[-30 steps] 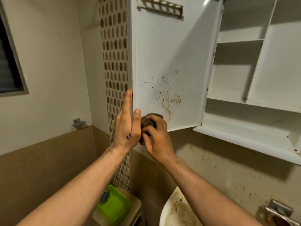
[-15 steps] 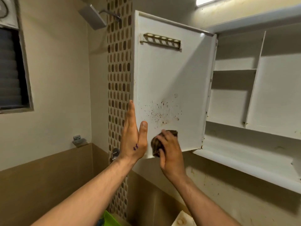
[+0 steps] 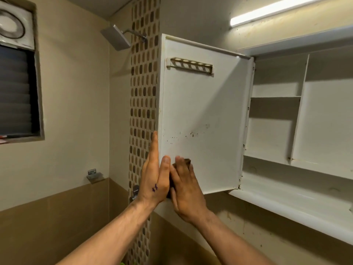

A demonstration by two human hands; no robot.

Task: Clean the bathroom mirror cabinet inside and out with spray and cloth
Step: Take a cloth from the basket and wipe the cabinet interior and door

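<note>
The white cabinet door [image 3: 202,111] stands swung open, its inner face toward me, with a few brown specks left near its lower middle. My left hand [image 3: 155,176] lies flat along the door's outer left edge, fingers straight, thumb on the inner face. My right hand [image 3: 184,186] presses a dark brown cloth [image 3: 188,161] against the door's lower left corner; only the cloth's top edge shows above my fingers. The open cabinet [image 3: 305,131] with white shelves is to the right. No spray bottle is in view.
A toothbrush rack [image 3: 190,66] is fixed near the door's top. A shower head [image 3: 116,40] juts from the mosaic tile strip [image 3: 144,92]. A window [image 3: 19,92] and fan sit at left, a tube light [image 3: 277,11] above the cabinet.
The view has tilted upward. My right hand has wiped the cloth left to the door's lower corner, and most brown specks are gone. My left hand stays on the door edge.
</note>
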